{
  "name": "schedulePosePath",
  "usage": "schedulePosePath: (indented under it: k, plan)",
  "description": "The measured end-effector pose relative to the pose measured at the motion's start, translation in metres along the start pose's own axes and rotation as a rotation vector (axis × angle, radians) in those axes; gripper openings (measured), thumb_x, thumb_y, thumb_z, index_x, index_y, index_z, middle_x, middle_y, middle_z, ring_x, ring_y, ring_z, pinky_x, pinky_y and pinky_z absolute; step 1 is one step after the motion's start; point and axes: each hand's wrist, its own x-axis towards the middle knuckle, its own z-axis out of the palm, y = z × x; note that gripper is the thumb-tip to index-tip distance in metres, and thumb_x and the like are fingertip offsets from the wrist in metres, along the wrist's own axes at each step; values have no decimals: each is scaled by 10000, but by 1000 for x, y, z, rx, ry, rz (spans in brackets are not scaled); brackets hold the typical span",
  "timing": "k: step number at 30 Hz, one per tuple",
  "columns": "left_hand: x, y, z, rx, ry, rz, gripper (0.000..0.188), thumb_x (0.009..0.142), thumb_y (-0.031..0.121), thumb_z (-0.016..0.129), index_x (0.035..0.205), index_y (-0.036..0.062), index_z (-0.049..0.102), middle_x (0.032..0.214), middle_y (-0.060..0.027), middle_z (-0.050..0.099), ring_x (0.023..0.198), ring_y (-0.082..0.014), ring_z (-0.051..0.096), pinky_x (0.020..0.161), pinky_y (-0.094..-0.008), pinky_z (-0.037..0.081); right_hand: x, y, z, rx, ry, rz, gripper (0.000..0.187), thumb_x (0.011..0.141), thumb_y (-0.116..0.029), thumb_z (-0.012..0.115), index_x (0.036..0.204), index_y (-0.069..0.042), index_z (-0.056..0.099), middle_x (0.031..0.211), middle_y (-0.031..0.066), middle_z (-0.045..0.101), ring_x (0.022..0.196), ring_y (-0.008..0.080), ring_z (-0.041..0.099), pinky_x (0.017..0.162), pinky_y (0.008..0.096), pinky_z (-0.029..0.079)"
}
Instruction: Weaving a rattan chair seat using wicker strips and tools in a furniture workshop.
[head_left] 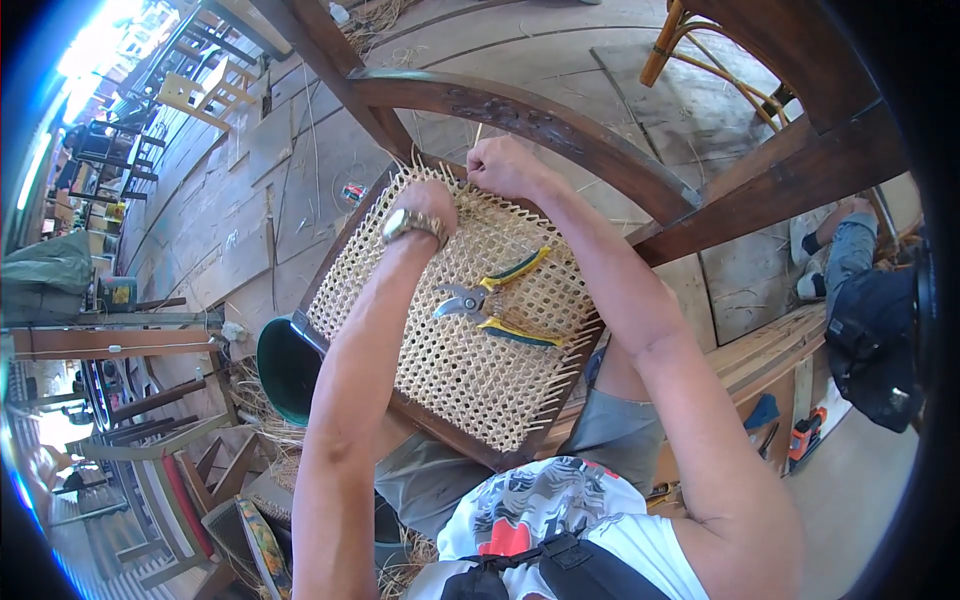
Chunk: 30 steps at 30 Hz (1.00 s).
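Largely woven, cane seat [450,375] has unfinished ends [562,392] far and right; right hand [503,167] closed, apparently on strand [478,131]; left hand [436,202], fingers hidden, undetermined.

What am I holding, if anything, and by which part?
Cannot tell: left grip and right grip, at the woven seat, hide any hold. The pruning shears lie unheld on it.

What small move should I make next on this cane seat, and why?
I'd perhaps tuck down the cane ends at the far edge of the seat: they stick up there, your left hand and right hand are both close by, and the shears lie unheld.
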Motion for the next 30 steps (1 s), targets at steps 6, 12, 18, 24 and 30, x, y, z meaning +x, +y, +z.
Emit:
schedulePosePath:
  k: [6, 12, 18, 24, 30]
  plan:
    - [6, -35, 26, -698, -156, -261, 485, 922, 460, 568, 813, 24, 749, 728, -165, 720, 679, -254, 719, 666, -380, 572, -3, -4, 18, -86, 25, -182, 196, 767, -237, 701, 874, -75, 731, 880, 164, 712, 852, 338, 692, 774, 433, 551]
    - [4, -35, 12, -501, -220, -314, 509, 904, 530, 598, 759, 71, 762, 672, -108, 710, 647, -217, 701, 678, -359, 558, -17, -12, 21, -136, 44, -279, 204, 829, -207, 706, 973, -63, 710, 936, 152, 659, 910, 337, 659, 792, 417, 529]
    - [-45, -88, -22, -152, -29, -220, 487, 865, 531, 656, 1001, 66, 706, 1053, -195, 713, 996, -366, 683, 848, -472, 536, -30, -14, 18, -294, 113, -284, 132, 862, -164, 658, 901, -38, 669, 896, 134, 645, 895, 313, 672, 767, 440, 534]
    - [-88, -119, -101, -379, -17, -24, 429, 898, 443, 692, 880, 15, 699, 694, -117, 676, 623, -219, 660, 623, -367, 524, -13, -59, 6, 130, 198, -257, 229, 959, -255, 602, 991, -38, 667, 971, 96, 667, 840, 228, 671, 798, 371, 544]
    - [-44, -95, -69, -853, 105, -89, 361, 927, 381, 706, 807, 51, 620, 557, 11, 545, 457, -67, 493, 408, -239, 362, -3, -44, 3, 645, -98, -50, 265, 932, -301, 673, 1043, -67, 728, 916, 63, 732, 904, 140, 671, 804, 327, 530]
